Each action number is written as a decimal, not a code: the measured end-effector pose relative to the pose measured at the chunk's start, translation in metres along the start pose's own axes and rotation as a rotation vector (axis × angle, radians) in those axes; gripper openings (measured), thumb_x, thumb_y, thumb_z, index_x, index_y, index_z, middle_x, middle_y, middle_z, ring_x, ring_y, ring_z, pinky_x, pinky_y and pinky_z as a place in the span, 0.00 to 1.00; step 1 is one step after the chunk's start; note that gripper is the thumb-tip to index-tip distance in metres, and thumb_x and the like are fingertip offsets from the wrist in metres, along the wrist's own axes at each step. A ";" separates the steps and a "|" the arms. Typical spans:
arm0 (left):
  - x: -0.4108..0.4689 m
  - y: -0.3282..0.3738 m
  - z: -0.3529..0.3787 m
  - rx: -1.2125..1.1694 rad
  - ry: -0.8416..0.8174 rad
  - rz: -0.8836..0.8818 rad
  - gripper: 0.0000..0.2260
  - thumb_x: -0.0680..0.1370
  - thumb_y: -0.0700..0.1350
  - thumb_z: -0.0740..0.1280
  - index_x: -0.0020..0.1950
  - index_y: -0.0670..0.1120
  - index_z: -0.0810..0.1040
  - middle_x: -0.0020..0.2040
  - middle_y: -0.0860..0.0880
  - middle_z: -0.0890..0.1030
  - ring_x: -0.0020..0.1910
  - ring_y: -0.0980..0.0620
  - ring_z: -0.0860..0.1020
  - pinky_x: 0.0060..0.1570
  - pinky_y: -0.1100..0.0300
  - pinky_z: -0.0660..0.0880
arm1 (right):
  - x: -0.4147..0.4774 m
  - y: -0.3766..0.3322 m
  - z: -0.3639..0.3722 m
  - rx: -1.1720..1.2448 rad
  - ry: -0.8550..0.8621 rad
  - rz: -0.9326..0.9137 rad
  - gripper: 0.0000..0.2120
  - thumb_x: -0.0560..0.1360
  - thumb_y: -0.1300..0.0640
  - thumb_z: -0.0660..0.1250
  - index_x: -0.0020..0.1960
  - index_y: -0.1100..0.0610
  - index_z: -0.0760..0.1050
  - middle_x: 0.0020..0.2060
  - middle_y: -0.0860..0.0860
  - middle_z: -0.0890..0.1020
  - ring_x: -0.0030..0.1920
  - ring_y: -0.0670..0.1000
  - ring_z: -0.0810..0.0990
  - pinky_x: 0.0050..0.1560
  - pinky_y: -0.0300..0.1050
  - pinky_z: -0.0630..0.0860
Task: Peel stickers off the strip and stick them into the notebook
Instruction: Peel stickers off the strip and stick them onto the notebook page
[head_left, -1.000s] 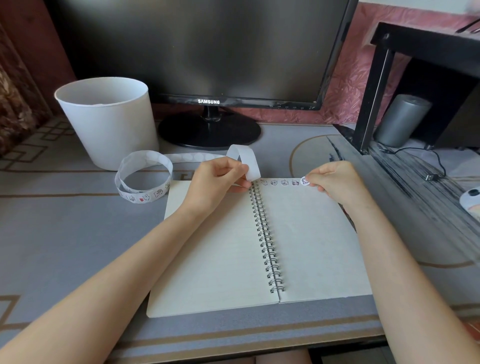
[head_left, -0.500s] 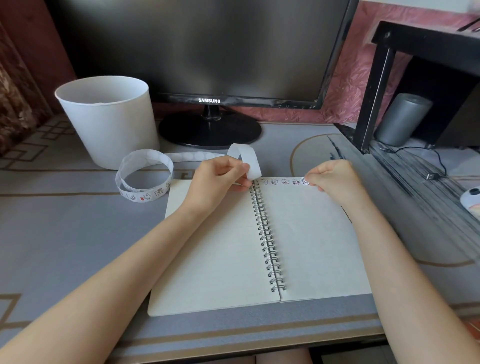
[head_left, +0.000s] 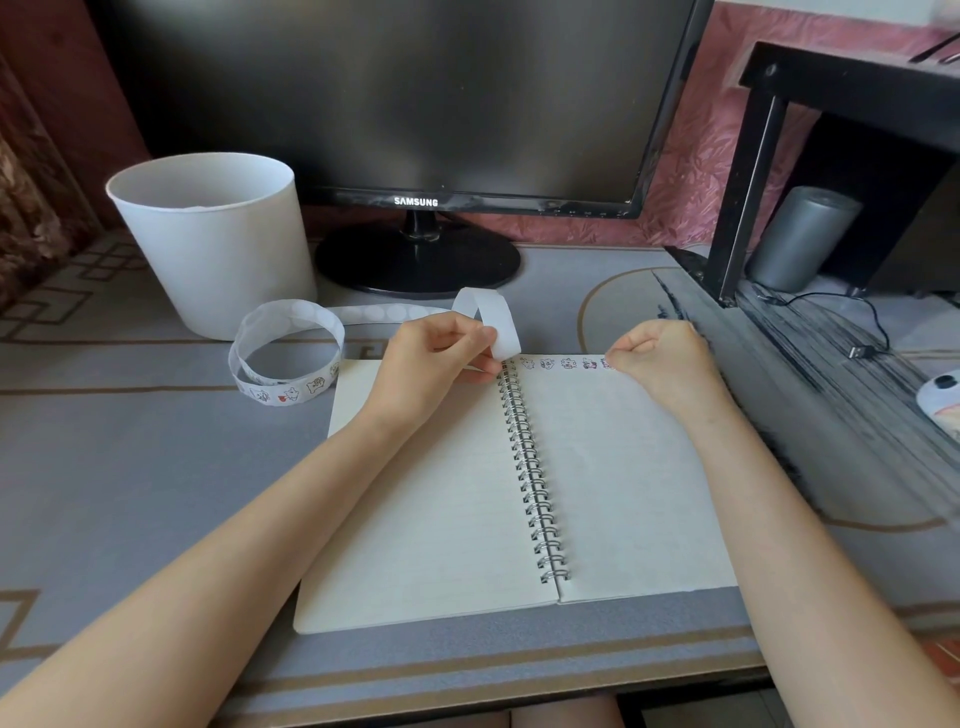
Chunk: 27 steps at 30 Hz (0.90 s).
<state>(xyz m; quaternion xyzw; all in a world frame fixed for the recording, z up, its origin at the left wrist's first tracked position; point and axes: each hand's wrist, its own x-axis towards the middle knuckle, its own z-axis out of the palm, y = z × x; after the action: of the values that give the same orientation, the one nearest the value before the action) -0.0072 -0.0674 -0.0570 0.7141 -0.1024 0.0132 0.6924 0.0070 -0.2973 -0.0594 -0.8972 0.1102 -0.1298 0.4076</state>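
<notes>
1. Far left: white bin on desk.
2. Sticker strip lies coiled just right of bin, tail running right.
3. Left hand pinches strip's looped end btwn thumb & fingers, over far edge of open notebook, by the spiral.
4. Stickers in a row along right pg's far edge.
5. Right hand, fingers curled, at row's right end; can't tell if it holds anything.
</notes>
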 end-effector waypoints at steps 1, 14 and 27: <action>0.000 0.000 0.000 0.001 -0.001 0.001 0.08 0.79 0.39 0.66 0.40 0.40 0.77 0.34 0.50 0.79 0.34 0.56 0.81 0.39 0.65 0.79 | 0.000 0.001 0.000 0.006 -0.001 -0.002 0.02 0.69 0.65 0.70 0.41 0.62 0.81 0.30 0.49 0.78 0.29 0.44 0.74 0.24 0.28 0.65; 0.000 -0.001 0.000 -0.005 -0.002 -0.002 0.08 0.79 0.39 0.66 0.39 0.40 0.77 0.33 0.51 0.79 0.34 0.56 0.81 0.37 0.66 0.78 | 0.006 0.009 -0.004 0.052 0.046 0.036 0.04 0.74 0.64 0.66 0.49 0.61 0.78 0.34 0.51 0.77 0.31 0.45 0.74 0.28 0.32 0.67; 0.000 -0.001 0.000 0.010 -0.003 0.002 0.08 0.79 0.39 0.66 0.40 0.39 0.78 0.35 0.47 0.80 0.34 0.57 0.81 0.38 0.66 0.78 | 0.008 0.012 -0.003 0.076 0.021 0.030 0.04 0.72 0.64 0.70 0.46 0.59 0.79 0.33 0.47 0.77 0.34 0.45 0.75 0.30 0.29 0.68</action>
<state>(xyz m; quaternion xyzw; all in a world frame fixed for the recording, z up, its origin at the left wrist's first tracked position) -0.0072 -0.0669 -0.0579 0.7176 -0.1040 0.0132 0.6885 0.0122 -0.3093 -0.0658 -0.8778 0.1231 -0.1371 0.4421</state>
